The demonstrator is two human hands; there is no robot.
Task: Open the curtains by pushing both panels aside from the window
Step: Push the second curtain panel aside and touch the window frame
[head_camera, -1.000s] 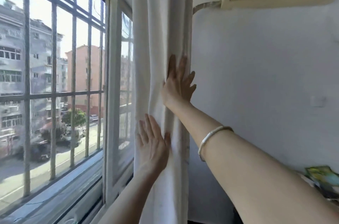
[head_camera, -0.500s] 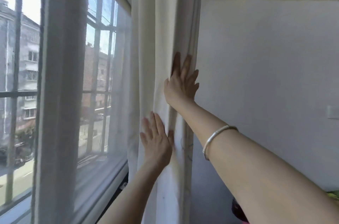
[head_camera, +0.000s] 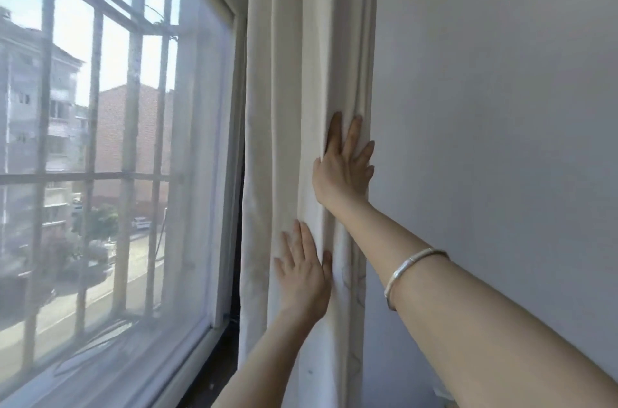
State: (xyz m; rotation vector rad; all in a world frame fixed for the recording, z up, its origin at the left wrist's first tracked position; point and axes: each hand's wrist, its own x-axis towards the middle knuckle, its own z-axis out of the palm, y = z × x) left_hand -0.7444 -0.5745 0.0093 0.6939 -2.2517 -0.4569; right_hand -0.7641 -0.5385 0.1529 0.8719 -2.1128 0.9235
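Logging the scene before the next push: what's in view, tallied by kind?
Bare hands flat on fabric: 2, the left hand and the right hand
Bunched cream fabric curtain panel: 1
Silver metal bangle: 1
White-framed barred window: 1
Total: 5

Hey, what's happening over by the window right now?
A person is pressing a bunched cream fabric curtain panel against the plain white wall with both flat, open hands: right hand higher, left hand lower. The barred glass window beside it is uncovered, showing the street.
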